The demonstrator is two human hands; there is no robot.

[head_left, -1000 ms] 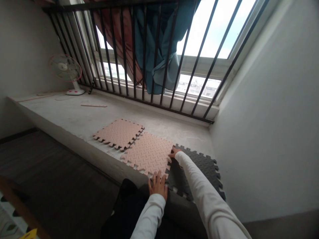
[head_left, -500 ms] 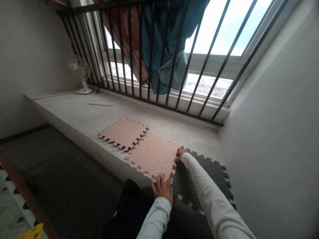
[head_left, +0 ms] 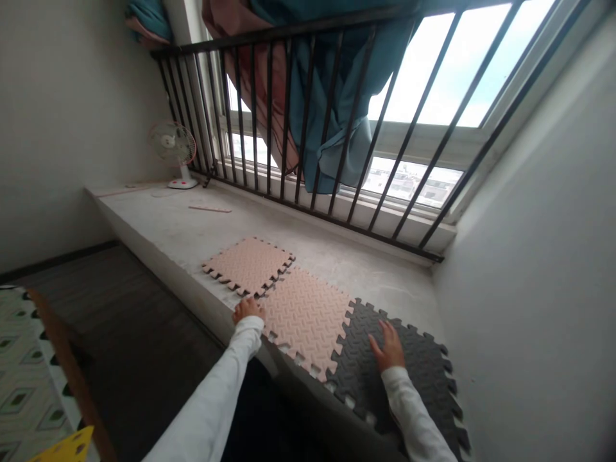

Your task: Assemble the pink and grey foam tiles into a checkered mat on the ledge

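Two pink foam mat tiles and one dark grey one lie in a row on the ledge. My left hand point(head_left: 249, 310) is at the near left corner of the middle pink foam tile point(head_left: 308, 314), its fingers bent loosely and partly hidden. Just beyond it lies the other pink foam tile point(head_left: 249, 264), with a narrow gap between their toothed edges. The middle tile meets the dark grey foam tile point(head_left: 360, 346) along a toothed seam. Over the grey tile my right hand point(head_left: 389, 346) is open, thumb and fingers apart, holding nothing.
The pale ledge point(head_left: 163, 221) drops to a dark floor point(head_left: 144, 308) on the left. Black railings point(head_left: 308, 199) and hanging curtains point(head_left: 332, 122) stand at the window. A small fan point(head_left: 176, 151) and a thin strip point(head_left: 210, 209) are farther off. A white wall point(head_left: 529, 276) bounds the right.
My left hand has moved left along the middle pink tile's front edge to its other corner. My right hand has left the seam and shifted right over the grey tile. The view has tilted slightly.
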